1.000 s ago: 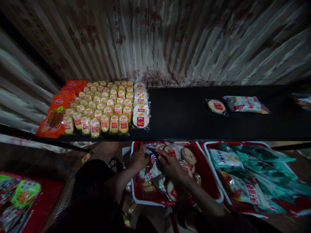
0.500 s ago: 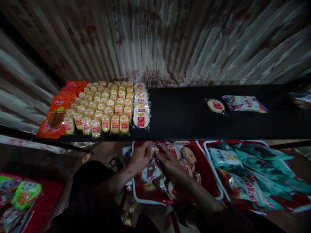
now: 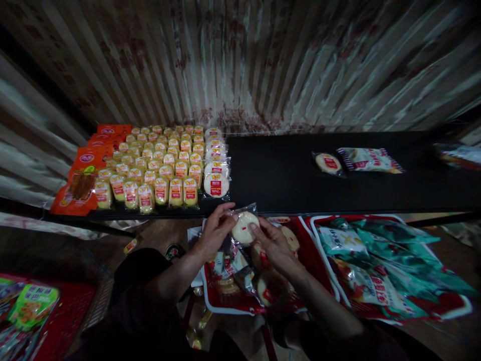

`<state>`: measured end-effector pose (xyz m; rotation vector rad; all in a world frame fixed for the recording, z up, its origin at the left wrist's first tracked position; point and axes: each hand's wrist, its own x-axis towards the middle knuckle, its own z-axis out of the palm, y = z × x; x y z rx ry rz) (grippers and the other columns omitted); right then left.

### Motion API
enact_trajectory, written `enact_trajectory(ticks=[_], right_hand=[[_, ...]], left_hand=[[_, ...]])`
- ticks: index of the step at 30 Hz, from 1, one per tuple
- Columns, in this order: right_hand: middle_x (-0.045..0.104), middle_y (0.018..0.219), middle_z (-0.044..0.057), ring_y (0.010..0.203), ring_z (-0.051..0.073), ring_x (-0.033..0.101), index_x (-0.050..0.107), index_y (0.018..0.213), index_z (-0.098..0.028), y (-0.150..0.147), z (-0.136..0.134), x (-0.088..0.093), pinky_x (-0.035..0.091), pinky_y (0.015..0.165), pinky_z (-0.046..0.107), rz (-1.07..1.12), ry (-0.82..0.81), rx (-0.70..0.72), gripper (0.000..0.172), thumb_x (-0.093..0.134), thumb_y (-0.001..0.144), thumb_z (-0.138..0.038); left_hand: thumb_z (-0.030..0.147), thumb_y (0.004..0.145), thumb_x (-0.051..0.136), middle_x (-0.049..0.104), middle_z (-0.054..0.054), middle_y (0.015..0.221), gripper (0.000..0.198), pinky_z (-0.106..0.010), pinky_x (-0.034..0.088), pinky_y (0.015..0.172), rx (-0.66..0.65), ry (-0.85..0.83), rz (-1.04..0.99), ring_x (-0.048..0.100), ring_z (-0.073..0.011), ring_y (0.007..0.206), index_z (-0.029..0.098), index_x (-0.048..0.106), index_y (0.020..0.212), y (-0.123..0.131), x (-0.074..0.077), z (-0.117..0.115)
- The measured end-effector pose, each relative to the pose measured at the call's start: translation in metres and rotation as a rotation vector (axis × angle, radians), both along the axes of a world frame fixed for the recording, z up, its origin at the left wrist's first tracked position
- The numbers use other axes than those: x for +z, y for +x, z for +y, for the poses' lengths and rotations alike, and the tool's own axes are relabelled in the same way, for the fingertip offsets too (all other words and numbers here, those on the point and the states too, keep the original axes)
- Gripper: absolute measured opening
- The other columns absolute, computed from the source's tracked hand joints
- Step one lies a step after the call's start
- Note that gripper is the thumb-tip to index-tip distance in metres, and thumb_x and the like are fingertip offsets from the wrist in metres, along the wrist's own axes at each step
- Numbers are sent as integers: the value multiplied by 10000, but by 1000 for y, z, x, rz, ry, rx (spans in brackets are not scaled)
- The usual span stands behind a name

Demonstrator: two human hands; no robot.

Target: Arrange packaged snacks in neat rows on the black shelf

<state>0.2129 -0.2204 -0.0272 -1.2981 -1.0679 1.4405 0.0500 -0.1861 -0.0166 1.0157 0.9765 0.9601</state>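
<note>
A round white cracker in clear wrap (image 3: 245,227) is held between my two hands, just in front of the shelf's front edge. My left hand (image 3: 217,231) grips the wrap at its left side. On the right, my right hand (image 3: 277,246) pinches the cracker with the thumb on its face. Beneath both hands is a red basket with a white rim (image 3: 246,312), holding several wrapped round crackers and small packets. On the black shelf (image 3: 270,173), a column of wrapped round crackers (image 3: 216,185) stands beside rows of small yellow packets (image 3: 161,190).
Orange packets (image 3: 80,175) lie at the shelf's left end. Farther right are a single round cracker (image 3: 328,163) and a striped white packet (image 3: 370,160). A second basket (image 3: 456,311) holds teal bags. At the lower left, another red basket (image 3: 71,316) contains bright packets.
Both hands have risen slightly from the basket toward the shelf edge, and the round cracker now shows flat between them. The view has shifted slightly.
</note>
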Motion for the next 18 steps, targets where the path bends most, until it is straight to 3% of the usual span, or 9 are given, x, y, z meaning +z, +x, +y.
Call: enact_trajectory(ticks=[4,8,10,14,18], right_hand=[[711,981,42,816,202,656,598,1153,-224,2,4,12,538,725,305,-109,-3,-105,469,572,813,-545],[698,927,48,743,197,645,488,1263,-226,4,7,20,538,633,305,-296,19,-171,558,556,816,-552],[674,1008,70,813,206,644,448,1302,-224,5,8,21,541,689,329,-342,88,-163,559,524,842,-531],[598,1128,103,993,241,590,569,1209,-226,9,12,21,487,889,407,-604,301,-178,449,509,855,-495],[593,1124,107,1027,242,570,589,1176,-214,12,15,24,459,924,419,-661,412,-207,400,487,875,-457]], left_hand=[[398,729,682,657,-74,1095,428,-302,472,856,-19,-36,-110,600,-213,1016,158,587,1071,8,3,-3],[409,742,654,670,-54,973,343,-291,482,779,31,-105,-164,617,-194,912,151,601,961,14,-2,-4],[393,734,659,658,-39,912,308,-273,474,750,18,-72,-127,609,-174,857,147,593,909,15,-1,-2],[398,727,660,610,-7,843,302,-248,457,718,3,32,-15,572,-139,779,158,560,883,18,9,3],[399,761,628,576,3,839,282,-235,453,707,1,121,45,549,-122,763,170,523,890,27,16,5]])
